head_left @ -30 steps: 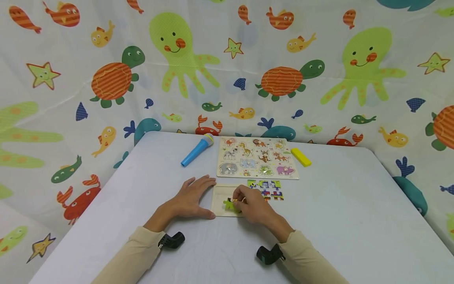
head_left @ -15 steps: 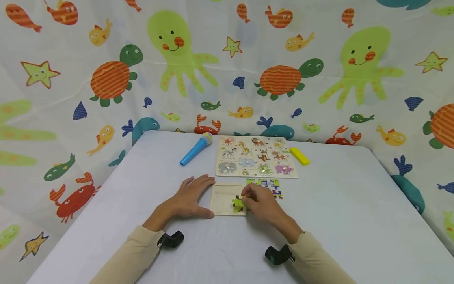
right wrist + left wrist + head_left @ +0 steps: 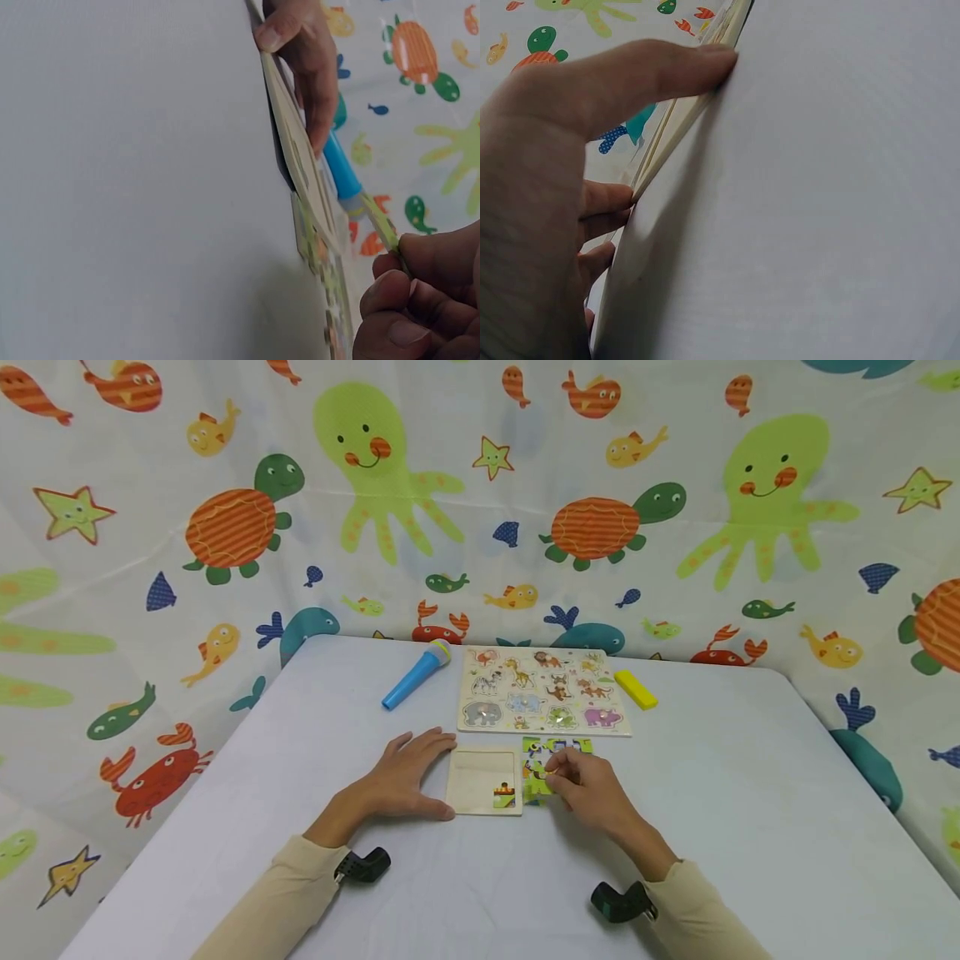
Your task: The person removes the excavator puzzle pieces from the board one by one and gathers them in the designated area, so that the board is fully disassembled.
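My left hand [image 3: 408,779] lies with fingers spread along the left edge of a shallow wooden puzzle tray [image 3: 471,777]; its thumb touches the near corner. One printed puzzle piece [image 3: 505,794] sits in the tray's near right corner. Just right of the tray, my right hand [image 3: 588,785] pinches a green jigsaw piece [image 3: 381,223] between thumb and fingertips, raised over the other loose jigsaw pieces [image 3: 557,745]. That hand partly covers those pieces in the head view. In the left wrist view, the thumb [image 3: 697,71] presses at the tray's edge.
Behind the tray lies a large animal peg puzzle board [image 3: 543,691]. A blue toy microphone [image 3: 415,678] is at its left, a yellow block [image 3: 636,689] at its right. A sea-animal cloth [image 3: 480,527] hangs behind the white table [image 3: 750,793].
My right hand has moved right, off the tray, with the green jigsaw piece still pinched. The piece in the tray's corner now shows fully. The left hand has stayed put.
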`<state>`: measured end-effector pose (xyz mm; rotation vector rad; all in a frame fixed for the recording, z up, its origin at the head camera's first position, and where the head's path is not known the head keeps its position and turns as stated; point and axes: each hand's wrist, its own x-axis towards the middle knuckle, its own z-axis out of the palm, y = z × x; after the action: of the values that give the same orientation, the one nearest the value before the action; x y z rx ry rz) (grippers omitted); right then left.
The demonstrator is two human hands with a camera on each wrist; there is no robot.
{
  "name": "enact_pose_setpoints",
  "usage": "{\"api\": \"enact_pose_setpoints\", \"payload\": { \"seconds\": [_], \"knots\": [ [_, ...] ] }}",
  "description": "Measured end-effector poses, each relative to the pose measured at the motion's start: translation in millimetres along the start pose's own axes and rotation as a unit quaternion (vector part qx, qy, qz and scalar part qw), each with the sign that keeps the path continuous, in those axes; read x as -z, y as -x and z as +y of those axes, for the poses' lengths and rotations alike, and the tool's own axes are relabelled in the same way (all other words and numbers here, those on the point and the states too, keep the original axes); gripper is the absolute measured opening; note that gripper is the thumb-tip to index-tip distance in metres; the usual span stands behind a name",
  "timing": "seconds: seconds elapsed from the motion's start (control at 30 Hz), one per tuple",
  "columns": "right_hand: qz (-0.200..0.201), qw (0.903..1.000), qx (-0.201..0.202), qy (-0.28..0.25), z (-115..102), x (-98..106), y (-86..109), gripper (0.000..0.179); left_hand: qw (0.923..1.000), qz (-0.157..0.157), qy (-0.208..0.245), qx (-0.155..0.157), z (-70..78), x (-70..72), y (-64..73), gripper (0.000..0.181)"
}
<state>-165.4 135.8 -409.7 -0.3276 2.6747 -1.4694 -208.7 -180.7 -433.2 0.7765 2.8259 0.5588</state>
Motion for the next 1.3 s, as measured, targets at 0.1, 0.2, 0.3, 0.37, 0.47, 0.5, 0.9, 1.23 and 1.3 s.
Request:
{"api": "enact_pose_setpoints", "payload": {
  "seconds": [0.1, 0.2, 0.3, 0.37, 0.47, 0.5, 0.9, 1.23, 1.3],
  "knots": [
    [0.007, 0.9999, -0.009, 0.0, 2.6, 4.7, 1.3, 0.006, 1.0, 0.0, -0.001, 0.001, -0.1, -0.2, -0.1, 0.104],
    [0.009, 0.9999, -0.01, 0.001, 5.5, 7.7, 2.4, 0.005, 1.0, 0.001, 0.001, -0.001, -0.1, -0.5, -0.2, 0.105],
    [0.009, 0.9999, -0.006, 0.005, 8.7, 9.2, 3.5, 0.005, 1.0, 0.0, 0.002, -0.001, 0.3, -0.5, -0.6, 0.105],
    [0.009, 0.9999, -0.007, 0.011, 10.6, 10.1, 4.3, 0.004, 1.0, 0.0, 0.0, -0.001, 0.6, -0.7, -0.9, 0.106],
    [0.008, 0.9997, -0.016, 0.017, 13.0, 11.4, 5.4, 0.004, 1.0, -0.002, -0.002, 0.0, 1.1, -0.6, -1.1, 0.106],
    [0.008, 0.9996, -0.02, 0.019, 13.7, 11.8, 5.7, 0.004, 1.0, -0.001, -0.002, 0.0, 1.0, -0.8, -1.0, 0.106],
    [0.001, 0.9974, -0.055, 0.046, 20.7, 12.8, 6.2, 0.005, 1.0, 0.006, -0.001, -0.005, -1.3, -2.1, -0.7, 0.102],
    [0.0, 0.9918, -0.091, 0.089, 20.7, 19.5, -1.5, 0.013, 1.0, 0.003, 0.001, -0.004, -1.2, -1.7, -1.7, 0.103],
    [0.0, 0.9902, -0.107, 0.089, 21.1, 21.3, -3.4, 0.017, 1.0, 0.002, 0.001, -0.003, -1.3, -1.8, -1.6, 0.103]
  ]
}}
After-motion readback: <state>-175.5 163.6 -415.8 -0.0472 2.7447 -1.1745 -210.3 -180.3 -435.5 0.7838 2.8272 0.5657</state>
